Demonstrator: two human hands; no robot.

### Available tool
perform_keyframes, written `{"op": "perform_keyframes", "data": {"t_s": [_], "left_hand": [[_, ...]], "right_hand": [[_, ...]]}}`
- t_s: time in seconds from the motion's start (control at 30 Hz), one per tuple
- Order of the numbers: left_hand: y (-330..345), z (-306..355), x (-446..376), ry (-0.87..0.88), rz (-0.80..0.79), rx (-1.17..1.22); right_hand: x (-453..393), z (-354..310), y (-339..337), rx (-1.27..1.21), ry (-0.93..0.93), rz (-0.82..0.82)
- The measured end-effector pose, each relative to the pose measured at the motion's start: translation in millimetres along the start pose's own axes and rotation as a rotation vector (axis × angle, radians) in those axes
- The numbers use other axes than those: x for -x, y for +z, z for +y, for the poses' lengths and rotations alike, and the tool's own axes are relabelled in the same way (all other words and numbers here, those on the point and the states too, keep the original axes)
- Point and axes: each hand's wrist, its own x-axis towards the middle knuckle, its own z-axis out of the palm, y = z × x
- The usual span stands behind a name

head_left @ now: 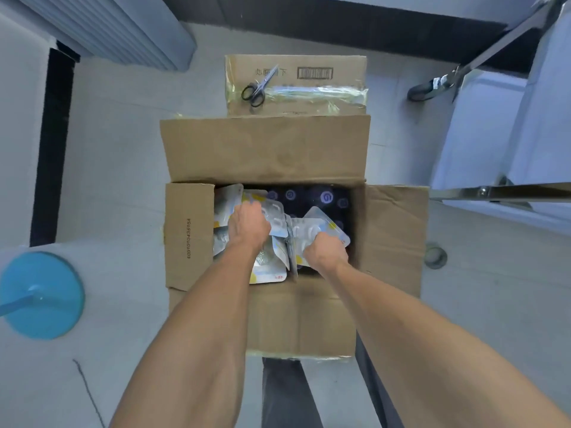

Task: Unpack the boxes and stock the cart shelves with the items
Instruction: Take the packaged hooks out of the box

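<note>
pale tiled floor (123,180) runs under an open corrugated cardboard box (392,230), its 4 brown flaps folded flat outward. inside lie glossy, flat blister packs (272,270) with rounded corners, white with yellow and blue print, heaped over a dark patterned layer (315,197). the left hand (248,225) grips a pack at the pile's left side, fingers curled over its edge; the right hand (326,250) clutches another pack near the box's middle. beyond the far flap sits a sealed, taped carton (309,103) with black-handled scissors (258,88) on top. a round blue plastic base (43,298) stands left; the metal cart frame (500,191) with white shelves crowds the right, leaving bare floor between.
</note>
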Motion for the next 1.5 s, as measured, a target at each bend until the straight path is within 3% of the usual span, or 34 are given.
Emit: {"op": "perform_keyframes", "data": {"t_s": [0.23,0.4,0.6,1.03,1.27,1.5], "left_hand": [[54,-4,-47,0.232,-0.055,-0.206],[75,-17,-63,0.241,-0.036,-0.302],[82,-21,-57,0.236,0.014,-0.355],[67,-42,-44,0.030,0.005,-0.168],[76,-34,-34,-0.036,-0.040,-0.190],[43,-26,1,-0.101,-0.060,-0.128]], "right_hand": [[-52,9,70,-0.059,0.171,0.105],[-67,12,113,-0.100,0.233,0.197],[-71,11,104,0.048,0.165,0.393],[-71,-17,94,0.245,0.143,0.348],[-54,-2,95,0.200,0.197,0.331],[-15,9,48,0.049,0.214,0.373]]}}
